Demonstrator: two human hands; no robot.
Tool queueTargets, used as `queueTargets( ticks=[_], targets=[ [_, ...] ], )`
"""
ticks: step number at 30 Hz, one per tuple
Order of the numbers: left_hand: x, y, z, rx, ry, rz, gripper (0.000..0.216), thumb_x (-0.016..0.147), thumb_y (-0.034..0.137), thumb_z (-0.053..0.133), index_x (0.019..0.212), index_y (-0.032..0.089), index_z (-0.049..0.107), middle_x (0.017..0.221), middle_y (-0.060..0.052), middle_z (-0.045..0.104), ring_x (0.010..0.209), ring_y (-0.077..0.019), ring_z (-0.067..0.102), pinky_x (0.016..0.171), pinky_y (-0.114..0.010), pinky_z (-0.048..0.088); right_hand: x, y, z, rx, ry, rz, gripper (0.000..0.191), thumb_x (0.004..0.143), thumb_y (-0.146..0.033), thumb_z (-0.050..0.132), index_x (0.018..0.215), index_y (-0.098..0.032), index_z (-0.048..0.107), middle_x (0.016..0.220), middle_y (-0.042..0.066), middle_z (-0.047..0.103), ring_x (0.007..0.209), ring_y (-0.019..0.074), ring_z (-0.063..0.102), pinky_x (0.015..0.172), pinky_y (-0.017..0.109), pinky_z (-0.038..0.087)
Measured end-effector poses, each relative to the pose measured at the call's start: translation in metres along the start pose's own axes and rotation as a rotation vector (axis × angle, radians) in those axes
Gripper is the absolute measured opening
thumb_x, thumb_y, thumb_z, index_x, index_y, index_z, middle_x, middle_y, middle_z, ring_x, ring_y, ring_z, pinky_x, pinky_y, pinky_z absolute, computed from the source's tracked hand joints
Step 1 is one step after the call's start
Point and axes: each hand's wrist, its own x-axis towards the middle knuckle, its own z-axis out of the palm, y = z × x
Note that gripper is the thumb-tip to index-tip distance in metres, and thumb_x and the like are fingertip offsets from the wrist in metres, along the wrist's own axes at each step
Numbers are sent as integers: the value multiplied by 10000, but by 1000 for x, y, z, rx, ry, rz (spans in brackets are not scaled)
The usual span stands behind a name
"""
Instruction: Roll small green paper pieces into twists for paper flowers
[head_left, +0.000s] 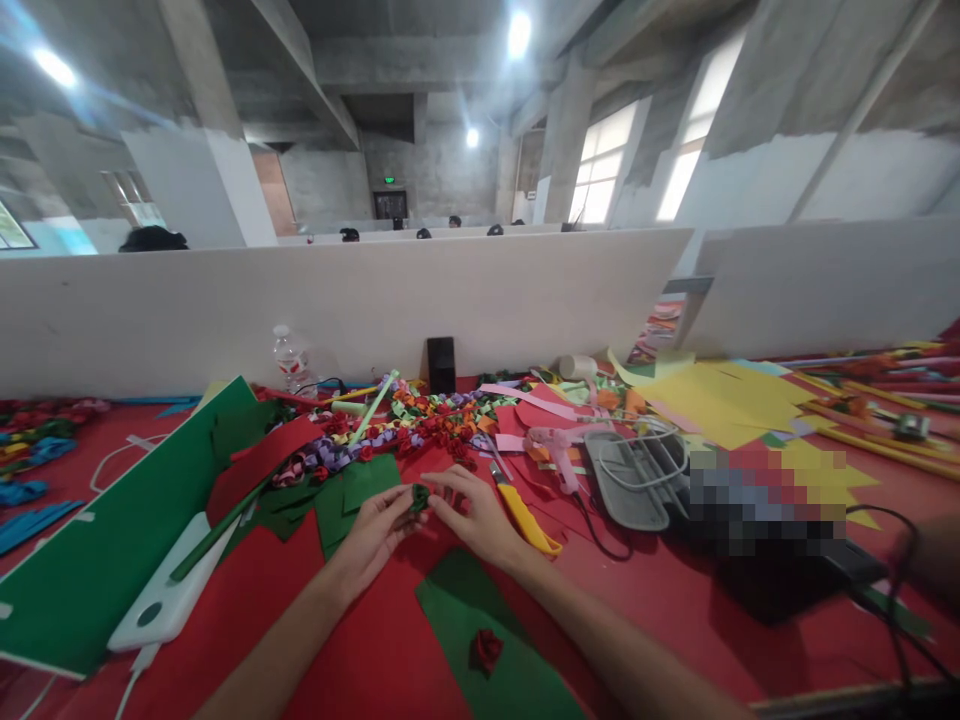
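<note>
Together, left hand [376, 528] and right hand [474, 512] in narrow fingertip grip on small green piece [420, 497].

Both hands at a small green folded piece [419, 498], cluttered red worktop [645, 620].
Left hand [376, 525] pinches it, right hand [474, 512] fingertips at its edge; red paper flower [487, 650] on green sheet [452, 592] (between forearms); yellow cutter [526, 517] right of hands, pink glue gun [556, 452] beyond; black phone [441, 365] upright by white partition [360, 300].
</note>
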Motion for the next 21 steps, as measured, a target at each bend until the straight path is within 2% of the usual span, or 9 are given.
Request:
queueTargets(
  ticks=[4,8,12,15,17,21],
  targets=[
    [0,2,0,68,6,26,311,728,322,794,951,131,692,816,-69,747,641,-144,698,603,-216,543,0,3,2,20,-24,18,226,900,-238,569,1091,-203,683,963,53,647,865,161,604,776,275,467],
    [0,1,-2,81,13,36,287,721,319,794,910,127,697,855,-78,743,690,-164,713,623,-227,547,0,16,8,141,23,158,159,863,-269,598,945,-171,692,843,38,679,768,156,618,677,249,471],
    [0,3,-1,90,26,50,324,746,291,756,1031,160,676,910,-77,739,739,-184,724,694,-272,561,2,26,12,316,60,259,226,814,-381,668,819,-156,672,715,11,655,637,134,584,603,240,456],
    [-1,5,2,167,-10,138,348,756,305,722,1078,187,661,1122,-99,693,799,-199,721,721,-303,566,3,28,13,417,99,336,314,765,-467,706,798,-159,656,621,-12,632,512,110,532,526,235,430],
    [-1,4,3,299,-52,236,380,736,303,736,1092,193,661,1203,-108,660,850,-207,709,747,-312,564,3,28,13,461,116,372,348,747,-500,716,776,-159,650,595,-13,632,496,110,529,517,236,429],
    [2,-2,0,520,-41,353,393,691,271,781,1057,169,682,1050,-102,731,907,-227,700,824,-315,549,2,27,14,542,98,425,400,763,-546,688,738,-149,651,607,3,647,521,116,553,536,239,449]
  ],
)
